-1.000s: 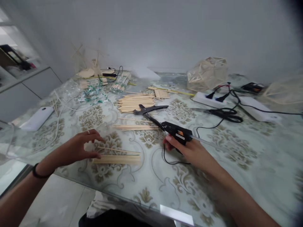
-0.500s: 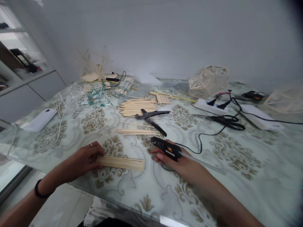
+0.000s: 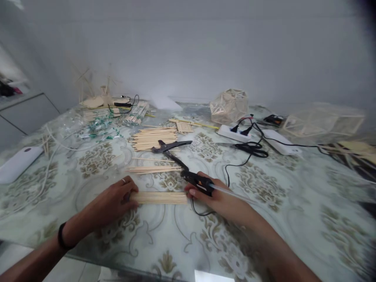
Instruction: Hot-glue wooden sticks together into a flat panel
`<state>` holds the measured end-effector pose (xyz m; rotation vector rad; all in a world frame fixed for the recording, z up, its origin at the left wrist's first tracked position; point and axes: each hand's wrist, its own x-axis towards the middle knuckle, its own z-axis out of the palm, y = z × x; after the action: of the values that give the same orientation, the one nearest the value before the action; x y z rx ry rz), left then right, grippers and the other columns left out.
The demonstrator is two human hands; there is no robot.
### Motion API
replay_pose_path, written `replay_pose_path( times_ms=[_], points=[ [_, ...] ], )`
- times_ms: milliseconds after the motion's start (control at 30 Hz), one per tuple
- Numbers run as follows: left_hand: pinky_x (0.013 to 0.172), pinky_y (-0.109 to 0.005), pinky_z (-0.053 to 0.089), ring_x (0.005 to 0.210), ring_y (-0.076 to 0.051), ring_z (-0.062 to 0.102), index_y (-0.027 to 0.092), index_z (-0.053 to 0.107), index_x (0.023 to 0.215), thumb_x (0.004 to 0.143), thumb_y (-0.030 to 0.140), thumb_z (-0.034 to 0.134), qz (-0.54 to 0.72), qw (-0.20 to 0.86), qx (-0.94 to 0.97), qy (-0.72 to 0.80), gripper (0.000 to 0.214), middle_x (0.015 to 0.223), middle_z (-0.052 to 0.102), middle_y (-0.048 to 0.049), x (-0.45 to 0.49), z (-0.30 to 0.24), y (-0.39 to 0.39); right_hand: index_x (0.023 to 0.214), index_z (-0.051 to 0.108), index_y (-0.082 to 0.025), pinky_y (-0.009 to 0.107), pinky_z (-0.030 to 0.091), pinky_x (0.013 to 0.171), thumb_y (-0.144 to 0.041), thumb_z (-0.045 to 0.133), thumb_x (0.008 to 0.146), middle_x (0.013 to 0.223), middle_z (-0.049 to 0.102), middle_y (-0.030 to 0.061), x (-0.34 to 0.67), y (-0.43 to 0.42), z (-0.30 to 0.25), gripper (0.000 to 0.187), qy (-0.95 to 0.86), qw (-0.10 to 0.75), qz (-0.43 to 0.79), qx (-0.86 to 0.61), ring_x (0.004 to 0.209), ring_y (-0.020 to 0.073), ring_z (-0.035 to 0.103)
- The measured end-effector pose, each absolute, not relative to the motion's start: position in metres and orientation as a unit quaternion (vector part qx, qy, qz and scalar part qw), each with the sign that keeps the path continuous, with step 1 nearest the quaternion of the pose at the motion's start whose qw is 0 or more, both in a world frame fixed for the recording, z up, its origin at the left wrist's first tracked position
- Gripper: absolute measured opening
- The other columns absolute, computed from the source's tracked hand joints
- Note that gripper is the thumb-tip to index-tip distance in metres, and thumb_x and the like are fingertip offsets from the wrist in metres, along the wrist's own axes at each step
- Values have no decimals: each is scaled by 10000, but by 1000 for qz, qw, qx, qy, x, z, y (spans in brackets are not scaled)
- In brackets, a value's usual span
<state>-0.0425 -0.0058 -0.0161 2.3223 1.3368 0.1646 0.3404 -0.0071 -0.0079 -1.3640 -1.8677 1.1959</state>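
Observation:
A flat row of wooden sticks (image 3: 161, 197) lies side by side on the patterned tabletop in front of me. My left hand (image 3: 123, 196), with a ring and a dark wristband, grips the row's left end between thumb and fingers. Wrapped round a black hot glue gun (image 3: 198, 183), my right hand (image 3: 207, 192) rests by the row's right end, fingertips at or beside it. A clear glue stick (image 3: 232, 192) runs out of the gun's back. Just behind the gun's nozzle are black-handled pliers (image 3: 172, 149), beside loose sticks (image 3: 154, 169) and a larger stick pile (image 3: 154, 138).
A white power strip (image 3: 233, 133) with black plugs and cables sits to the right. Stick-built frames (image 3: 229, 105) stand near the wall. Green-marked plastic wrappers (image 3: 102, 125) lie at the back left, and a white slab-like object (image 3: 19, 162) is at the left edge.
The view has turned to the right. My right hand with the glue gun has come closer to the row's right end, while my left hand keeps hold of the left end.

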Motion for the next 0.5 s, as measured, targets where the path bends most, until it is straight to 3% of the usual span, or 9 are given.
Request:
replay_pose_path(
  times_ms=[167,233,367,500],
  points=[
    [766,-339,632,825,-171,706,165,707,1092,1041,337,767,62,206,870,443,189,1047,733,-35,-35,1,7,1016,686,-268,390,590,855,-429,728,989,1059,879,41,333,-10,-4,168,-686,244,463,-506,951,272,816],
    [818,-354,630,892,-203,727,190,709,1069,991,252,789,80,192,883,421,128,1078,737,-47,-29,3,10,989,674,-268,384,589,851,-391,728,973,1047,881,41,330,-11,-1,135,-678,238,470,-512,945,266,816],
    [1030,-417,617,1169,-274,738,241,714,1223,974,211,781,127,167,915,346,259,1247,742,-78,-7,-2,14,950,653,-264,373,588,825,-358,725,937,1004,869,43,326,-12,3,119,-662,236,467,-536,916,260,812],
    [1059,-398,619,1194,-247,741,261,695,1288,1020,204,720,160,156,943,248,276,1290,761,-53,13,-14,15,912,641,-259,363,549,771,-367,728,934,894,821,28,324,-12,3,140,-657,231,437,-570,831,249,767]
  ],
)
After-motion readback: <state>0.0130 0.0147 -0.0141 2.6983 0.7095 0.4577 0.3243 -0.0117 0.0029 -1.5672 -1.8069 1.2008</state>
